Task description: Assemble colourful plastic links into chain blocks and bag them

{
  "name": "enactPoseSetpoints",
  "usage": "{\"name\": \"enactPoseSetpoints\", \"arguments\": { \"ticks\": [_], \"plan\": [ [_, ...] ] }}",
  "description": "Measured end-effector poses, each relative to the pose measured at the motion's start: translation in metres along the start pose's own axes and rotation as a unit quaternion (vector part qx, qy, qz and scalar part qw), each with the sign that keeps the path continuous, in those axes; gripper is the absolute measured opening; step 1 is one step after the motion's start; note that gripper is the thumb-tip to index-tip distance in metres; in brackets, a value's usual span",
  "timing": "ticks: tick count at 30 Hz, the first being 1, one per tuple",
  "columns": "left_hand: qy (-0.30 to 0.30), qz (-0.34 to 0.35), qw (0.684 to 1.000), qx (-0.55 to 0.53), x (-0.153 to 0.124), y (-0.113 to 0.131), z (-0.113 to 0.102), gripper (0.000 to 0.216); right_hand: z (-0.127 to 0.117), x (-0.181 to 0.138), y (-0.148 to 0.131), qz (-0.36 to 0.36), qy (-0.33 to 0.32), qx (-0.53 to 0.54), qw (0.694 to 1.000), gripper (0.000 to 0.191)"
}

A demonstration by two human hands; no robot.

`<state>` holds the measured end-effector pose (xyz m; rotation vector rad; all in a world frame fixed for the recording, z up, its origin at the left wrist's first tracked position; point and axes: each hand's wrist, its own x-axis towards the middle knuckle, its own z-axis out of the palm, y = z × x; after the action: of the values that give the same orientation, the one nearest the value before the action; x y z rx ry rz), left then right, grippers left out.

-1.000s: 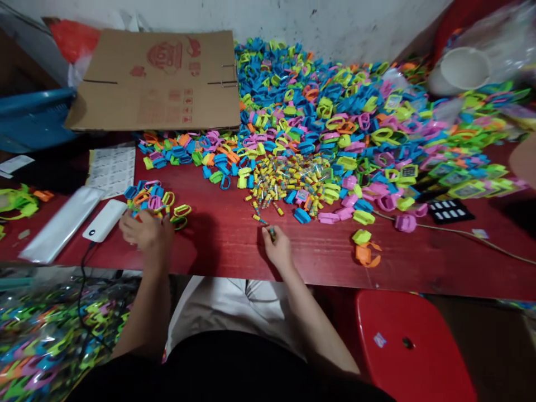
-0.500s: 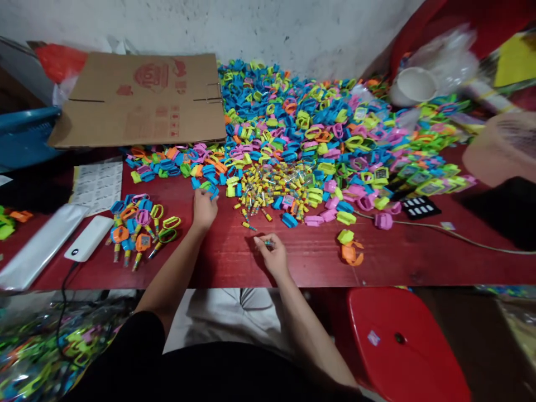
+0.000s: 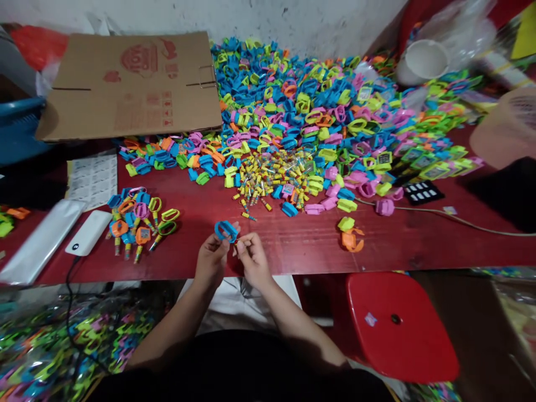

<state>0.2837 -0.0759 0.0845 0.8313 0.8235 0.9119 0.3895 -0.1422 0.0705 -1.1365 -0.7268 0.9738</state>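
Observation:
My left hand (image 3: 211, 259) grips a blue plastic toy watch (image 3: 226, 230) by its lower side, above the table's front edge. Close beside it, my right hand (image 3: 254, 259) pinches a small tube, mostly covered by the fingers, against the watch's end. Whether the two are joined I cannot see. Beyond the hands lies a heap of small clear tubes with yellow ends (image 3: 268, 176). To the left is a cluster of toy watches with tubes attached (image 3: 140, 220), in several colours.
A large pile of coloured toy watches (image 3: 293, 106) covers the back of the table, beside a cardboard sheet (image 3: 138, 84). At left lie a white power bank (image 3: 89, 233) and clear plastic bags (image 3: 42, 240). A red stool (image 3: 397, 335) stands front right.
My left hand has come back from the pile's edge with a blue toy watch. The right hand has moved slightly left, and both hands now meet. The view has shifted a little.

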Motion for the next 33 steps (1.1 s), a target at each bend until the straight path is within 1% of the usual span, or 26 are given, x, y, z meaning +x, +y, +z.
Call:
{"name": "enactPoseSetpoints", "arguments": {
  "ticks": [3,6,9,12,16,21,25,30,33],
  "plan": [
    [-0.008,0.008,1.0,-0.028,-0.002,0.003,0.007,0.056,0.005,-0.005,-0.004,0.002,0.021,0.02,1.0,0.057],
    [-0.018,0.015,0.999,-0.039,-0.004,0.005,0.011,0.054,0.008,-0.01,-0.01,0.002,0.02,0.042,0.999,0.057],
    [-0.033,0.022,0.998,-0.041,-0.01,0.005,0.015,0.051,0.008,-0.012,-0.017,0.0,0.011,0.026,1.0,0.059],
    [-0.047,0.029,0.998,-0.031,-0.016,0.006,0.017,0.051,0.009,-0.013,-0.019,0.005,0.02,0.012,1.0,0.062],
    [-0.059,0.032,0.997,-0.023,-0.018,0.009,0.017,0.055,0.011,-0.017,-0.018,0.014,0.025,0.036,0.999,0.061],
    [-0.057,0.037,0.997,-0.018,-0.019,0.014,0.016,0.054,0.014,-0.023,-0.017,0.032,0.017,0.067,0.997,0.06],
    [-0.054,0.035,0.997,-0.031,-0.023,0.014,0.018,0.052,0.015,-0.024,-0.013,0.026,0.0,0.075,0.997,0.056],
    [-0.058,0.046,0.997,-0.018,-0.022,0.013,0.016,0.054,0.017,-0.025,-0.01,0.035,0.026,0.049,0.998,0.063],
    [-0.06,0.043,0.997,-0.019,-0.021,0.014,0.014,0.055,0.016,-0.025,-0.009,0.046,-0.001,0.056,0.997,0.064]
  ]
}}
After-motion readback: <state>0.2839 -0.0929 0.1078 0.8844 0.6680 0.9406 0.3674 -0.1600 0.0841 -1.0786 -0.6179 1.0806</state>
